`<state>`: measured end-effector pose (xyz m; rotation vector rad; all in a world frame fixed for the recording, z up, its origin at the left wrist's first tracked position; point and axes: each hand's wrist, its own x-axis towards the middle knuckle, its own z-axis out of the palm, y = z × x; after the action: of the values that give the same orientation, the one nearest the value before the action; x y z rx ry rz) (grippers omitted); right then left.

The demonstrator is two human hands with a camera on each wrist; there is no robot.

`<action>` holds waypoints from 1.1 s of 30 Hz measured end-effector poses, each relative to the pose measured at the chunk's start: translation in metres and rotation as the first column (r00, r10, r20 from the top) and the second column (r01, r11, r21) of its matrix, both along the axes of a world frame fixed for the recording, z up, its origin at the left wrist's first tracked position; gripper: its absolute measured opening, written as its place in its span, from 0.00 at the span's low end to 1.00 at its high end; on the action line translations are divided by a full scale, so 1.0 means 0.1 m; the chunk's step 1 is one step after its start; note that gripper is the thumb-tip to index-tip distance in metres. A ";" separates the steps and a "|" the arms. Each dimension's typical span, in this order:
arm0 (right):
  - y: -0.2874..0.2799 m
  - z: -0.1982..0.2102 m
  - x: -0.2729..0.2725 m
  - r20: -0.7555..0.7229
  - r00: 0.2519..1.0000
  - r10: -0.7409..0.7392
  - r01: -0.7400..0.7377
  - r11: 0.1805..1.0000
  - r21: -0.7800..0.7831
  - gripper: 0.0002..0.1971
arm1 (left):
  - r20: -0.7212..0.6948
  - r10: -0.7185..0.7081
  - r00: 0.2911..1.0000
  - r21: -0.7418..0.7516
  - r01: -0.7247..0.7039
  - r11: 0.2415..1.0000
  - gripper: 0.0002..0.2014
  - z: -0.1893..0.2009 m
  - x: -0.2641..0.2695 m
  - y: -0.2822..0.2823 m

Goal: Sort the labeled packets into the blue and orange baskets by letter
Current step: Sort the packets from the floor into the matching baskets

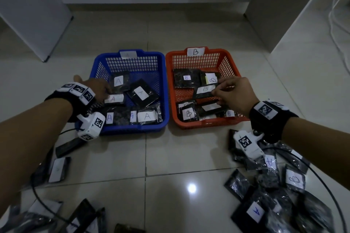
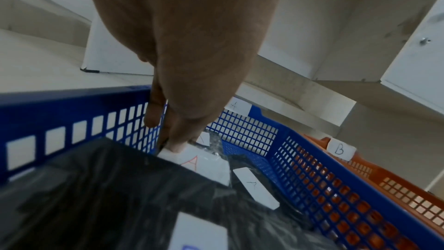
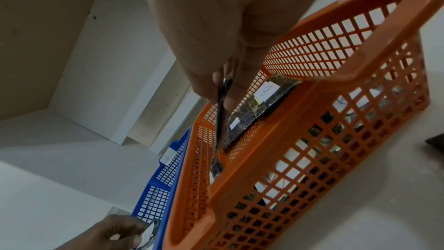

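The blue basket (image 1: 132,128), tagged A, holds several black packets with A labels. My left hand (image 1: 107,93) reaches in over its left side and pinches an A packet (image 1: 114,98) by the label end; the left wrist view shows the fingertips (image 2: 176,144) on that packet (image 2: 204,166). The orange basket (image 1: 204,125), tagged B, holds several B packets. My right hand (image 1: 216,91) hovers over it and pinches a B packet (image 1: 205,89) by its right edge. In the right wrist view this packet (image 3: 220,117) hangs edge-on between thumb and finger.
Loose black packets lie in a heap on the tiled floor at right (image 1: 272,185), and more lie at left (image 1: 56,168) and along the near edge. Black cables (image 1: 322,176) trail across the packets. White cabinets (image 1: 34,15) stand behind the baskets.
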<state>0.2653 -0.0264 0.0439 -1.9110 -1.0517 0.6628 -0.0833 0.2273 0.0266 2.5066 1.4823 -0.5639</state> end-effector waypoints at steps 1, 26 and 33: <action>0.00 0.00 -0.01 -0.012 1.000 0.009 -0.009 1.000 -0.015 0.05 | -0.020 -0.013 1.000 -0.013 0.013 1.000 0.13 0.00 0.00 0.00; -0.17 0.46 -0.10 0.506 0.781 0.367 -0.095 0.870 -0.484 0.09 | 0.497 -0.177 0.849 0.062 0.169 0.984 0.07 0.30 -0.33 -1.67; -0.32 0.33 -1.07 0.499 0.662 0.560 -0.510 0.824 -0.248 0.06 | 0.585 -0.271 0.765 0.057 0.294 0.954 0.10 0.13 -0.82 -2.08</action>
<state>0.1578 -0.0582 0.0773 -1.9091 -2.0530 0.4658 -0.1656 0.0190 0.0401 2.5463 0.8564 0.1629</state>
